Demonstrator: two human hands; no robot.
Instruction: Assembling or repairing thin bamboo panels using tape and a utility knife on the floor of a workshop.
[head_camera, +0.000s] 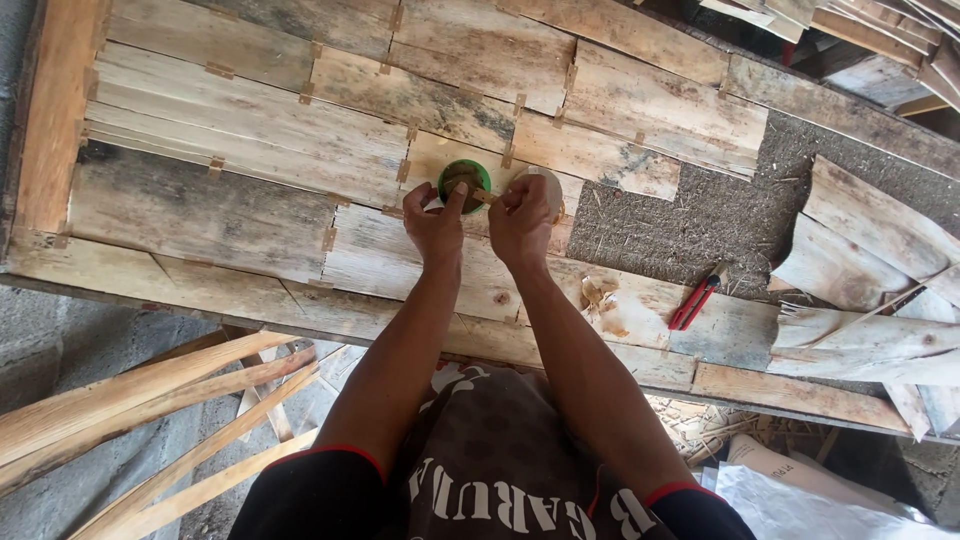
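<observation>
Thin wood veneer sheets (250, 130) lie side by side on a work table, joined by small strips of brown tape. My left hand (434, 226) and my right hand (520, 220) meet over a seam near the middle. My right hand holds a short strip of brown tape (484, 197), and my left fingers press at its other end. Just beyond my hands stands a small green cup (464, 178) with dark liquid in it. A roll of brown tape (546, 185) sits beside the cup, behind my right hand.
A red-handled cutter (697, 298) lies to the right on the veneer. Bare rough board (700, 210) shows where no sheet lies. Loose curled veneer pieces (870, 260) are at the right. Wood slats (150, 420) lean below the table at lower left.
</observation>
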